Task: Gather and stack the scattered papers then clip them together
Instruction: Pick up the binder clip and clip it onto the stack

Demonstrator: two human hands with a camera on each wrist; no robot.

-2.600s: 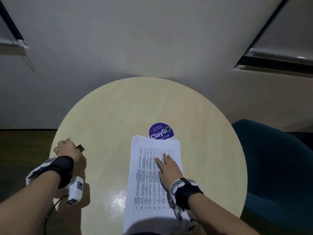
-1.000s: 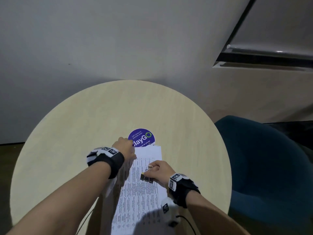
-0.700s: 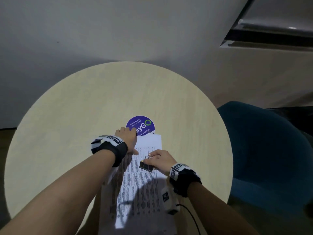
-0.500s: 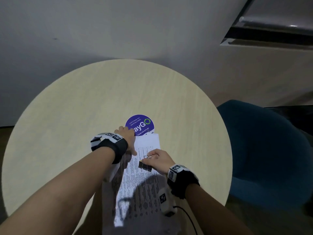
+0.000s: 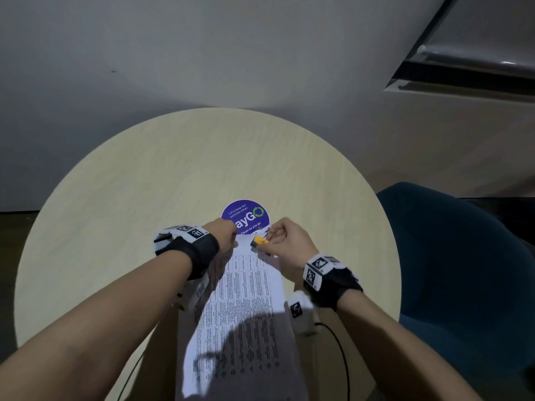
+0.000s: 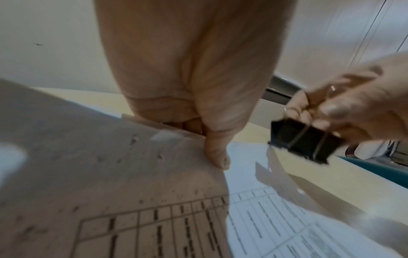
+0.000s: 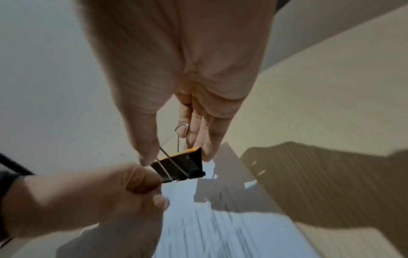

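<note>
A stack of printed papers (image 5: pixel 246 299) lies lengthwise on the round table (image 5: pixel 139 204). My left hand (image 5: pixel 228 235) pinches its far left corner, thumb on top (image 6: pixel 217 157) and fingers underneath, lifting the corner slightly. My right hand (image 5: pixel 276 238) pinches the wire handles of a black binder clip (image 5: pixel 259 241). In the left wrist view the binder clip (image 6: pixel 304 139) hangs just above the papers' far edge (image 6: pixel 253 150), mouth towards the sheets. In the right wrist view the binder clip (image 7: pixel 181 165) sits beside the left hand's knuckles (image 7: pixel 137 183).
A round purple sticker (image 5: pixel 249 212) is on the table just beyond the papers. A dark teal chair (image 5: pixel 463 270) stands close at the right. Cables from the wrist cameras hang near the table's front edge (image 5: pixel 338 342).
My right hand has carried the binder clip from over the middle of the page forward to the papers' far edge. My left hand has kept its hold on the far left corner.
</note>
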